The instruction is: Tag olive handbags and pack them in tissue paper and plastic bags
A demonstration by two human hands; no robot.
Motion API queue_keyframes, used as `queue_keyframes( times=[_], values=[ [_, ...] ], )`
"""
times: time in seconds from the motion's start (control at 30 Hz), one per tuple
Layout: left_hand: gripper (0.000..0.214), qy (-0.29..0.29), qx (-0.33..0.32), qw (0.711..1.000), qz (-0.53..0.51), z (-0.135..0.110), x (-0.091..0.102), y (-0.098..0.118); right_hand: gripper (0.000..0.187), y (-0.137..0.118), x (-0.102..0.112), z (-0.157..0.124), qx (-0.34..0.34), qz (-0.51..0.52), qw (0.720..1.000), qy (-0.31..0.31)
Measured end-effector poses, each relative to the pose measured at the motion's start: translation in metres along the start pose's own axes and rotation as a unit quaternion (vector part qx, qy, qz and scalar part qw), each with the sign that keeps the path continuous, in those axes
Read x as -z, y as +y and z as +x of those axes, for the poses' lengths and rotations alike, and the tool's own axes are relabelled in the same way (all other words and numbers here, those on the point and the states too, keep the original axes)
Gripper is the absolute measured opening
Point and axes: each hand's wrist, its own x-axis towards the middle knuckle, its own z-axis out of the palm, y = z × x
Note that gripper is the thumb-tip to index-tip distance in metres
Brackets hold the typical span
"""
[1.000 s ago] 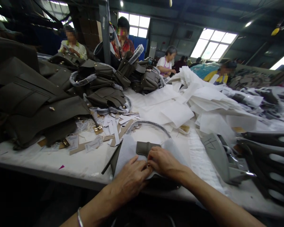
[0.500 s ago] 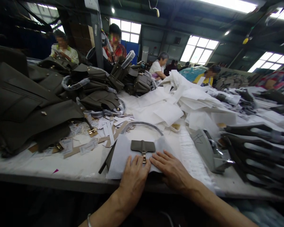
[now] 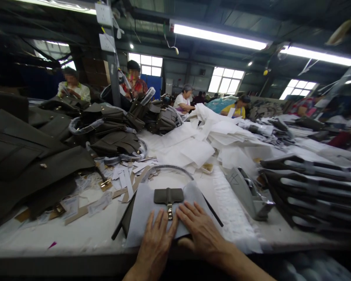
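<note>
Head view: the dark handbag (image 3: 125, 223) lies at the near edge of the table (image 3: 82, 236), its wrapped handle (image 3: 167, 168) arched toward the far edge. The left hand (image 3: 157, 239) and right hand (image 3: 203, 230) appear to press on the white sheet (image 3: 142, 210), fingers extended, gripping nothing. Done: sheet laid across the front, strap (image 3: 160, 196) and metal clasp (image 3: 170, 212) over it. Clasp closure cannot be confirmed; sheet sides appear loose, apparently left unsecured.

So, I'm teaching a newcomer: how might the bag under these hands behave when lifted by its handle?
The handle probably keeps its shape: it holds a smooth arch. The pale sheet on the bag looks thin, so likely floppy. It may stay put, since the clasp lies over it.
</note>
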Motion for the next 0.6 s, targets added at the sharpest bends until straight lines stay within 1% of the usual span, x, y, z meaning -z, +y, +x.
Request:
queue_keyframes(
  times=[0.07,0.13,0.2,0.27,0.37,0.43,0.47,0.53,0.6],
  values=[
    [0.059,0.03,-0.026,0.999,0.024,-0.001,-0.005,-0.005,0.085,-0.005,0.002,0.007,-0.028,0.002,0.998,-0.05],
    [0.053,0.047,-0.045,0.997,0.038,-0.001,-0.006,-0.012,0.084,-0.007,-0.003,0.01,-0.053,-0.009,0.996,-0.071],
    [0.045,0.053,-0.059,0.996,0.031,-0.001,-0.002,-0.024,0.083,-0.006,-0.01,0.01,-0.063,-0.01,0.995,-0.076],
    [0.04,0.061,-0.07,0.996,0.015,-0.002,0.006,-0.042,0.086,-0.003,-0.011,0.01,-0.053,0.003,0.995,-0.082],
    [0.041,0.073,-0.099,0.992,0.009,-0.005,0.016,-0.075,0.088,-0.002,0.003,0.014,-0.043,0.031,0.994,-0.092],
    [0.044,0.056,-0.112,0.992,-0.008,-0.008,0.019,-0.092,0.082,-0.005,0.016,0.022,-0.044,0.035,0.994,-0.092],
    [0.047,0.041,-0.11,0.993,-0.025,-0.009,0.02,-0.097,0.077,-0.006,0.022,0.026,-0.041,0.03,0.995,-0.089],
    [0.051,0.007,-0.089,0.994,-0.066,-0.012,0.023,-0.1,0.067,-0.005,0.029,0.032,-0.016,0.008,0.997,-0.069],
    [0.051,-0.036,-0.066,0.993,-0.091,-0.012,0.028,-0.097,0.058,0.002,0.025,0.033,0.039,-0.025,0.999,-0.025]
  ],
)
